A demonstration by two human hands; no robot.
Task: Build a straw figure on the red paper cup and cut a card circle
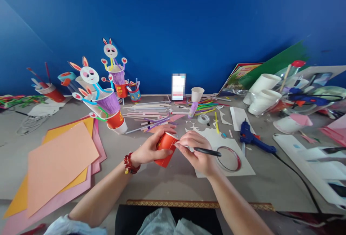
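Left forearm [104, 190] bare, angled forward and inward from lower left; right forearm [235, 195] did the same from lower right. Left hand [151, 149] was curled in a grip, fingers arched over the far side, thumb [163, 153] pointing rightward. Right hand [199, 152] was bent tighter, back upward, thumb and index tips pinched. Hands sat close together, fingertips near.

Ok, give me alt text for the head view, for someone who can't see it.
Left hand steadies a red cup while the right hand holds a black-handled tool at it. Two rabbit figures stand left; a blue glue gun lies right.
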